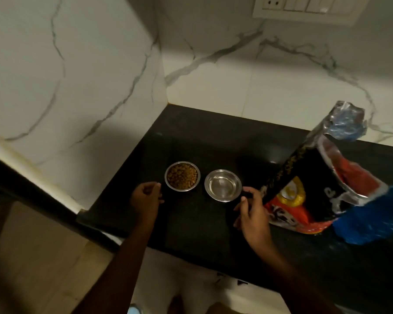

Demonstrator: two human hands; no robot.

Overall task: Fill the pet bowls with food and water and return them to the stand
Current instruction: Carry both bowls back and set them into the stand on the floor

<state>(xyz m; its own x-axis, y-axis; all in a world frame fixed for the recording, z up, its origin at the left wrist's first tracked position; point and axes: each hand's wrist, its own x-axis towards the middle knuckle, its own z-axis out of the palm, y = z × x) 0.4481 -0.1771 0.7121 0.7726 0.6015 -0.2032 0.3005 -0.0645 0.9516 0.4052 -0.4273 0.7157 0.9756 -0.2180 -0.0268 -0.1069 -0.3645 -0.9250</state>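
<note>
Two steel pet bowls stand side by side on the black counter (191, 223). The left bowl (182, 176) is full of brown kibble. The right bowl (222, 185) looks filled with clear water, though I cannot be sure. My left hand (145, 198) hovers just left of the kibble bowl, fingers curled, holding nothing. My right hand (251, 211) is just right of the second bowl, fingers loosely apart, near its rim but not gripping it. An opened black and red pet food bag (304, 184) stands to the right of that hand.
A blue plastic bag (372, 218) lies at the right behind the food bag. Marble-patterned walls enclose the counter's back and left corner. A switch panel (304, 7) sits high on the back wall. The counter's front edge runs diagonally below my arms; floor lies beyond it.
</note>
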